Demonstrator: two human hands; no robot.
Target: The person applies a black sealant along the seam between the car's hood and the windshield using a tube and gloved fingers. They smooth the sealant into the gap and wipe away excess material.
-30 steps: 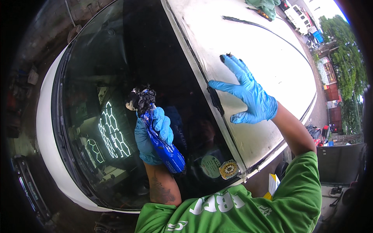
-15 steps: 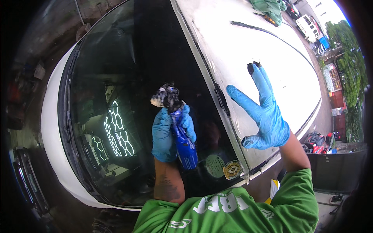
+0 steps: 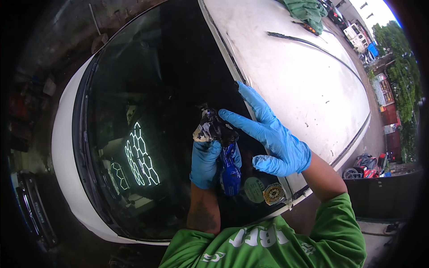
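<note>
My left hand (image 3: 205,164), in a blue glove, is closed around a soft blue foil tube (image 3: 231,175) and a crumpled wad (image 3: 210,127) smeared with black paste. I cannot tell whether the wad is cloth or paper. The tube hangs downward below the wad, over the dark windshield (image 3: 116,98) of a white vehicle. My right hand (image 3: 281,147), also gloved in blue, has its fingers spread and holds nothing. Its index fingertip is close to the wad's right side; whether they touch I cannot tell. Black paste marks a fingertip near the windshield's edge.
The white roof (image 3: 286,76) with dark specks and smears lies to the right. On it are a black rubber strip (image 3: 308,39), a green cloth (image 3: 307,10) and an orange-and-black tool (image 3: 308,28). Round stickers (image 3: 273,194) sit at the glass's near corner.
My right hand has moved left from over the roof to beside the black-smeared wad. My left hand, still gripping tube and wad, sits slightly further right. The view has shifted a little.
</note>
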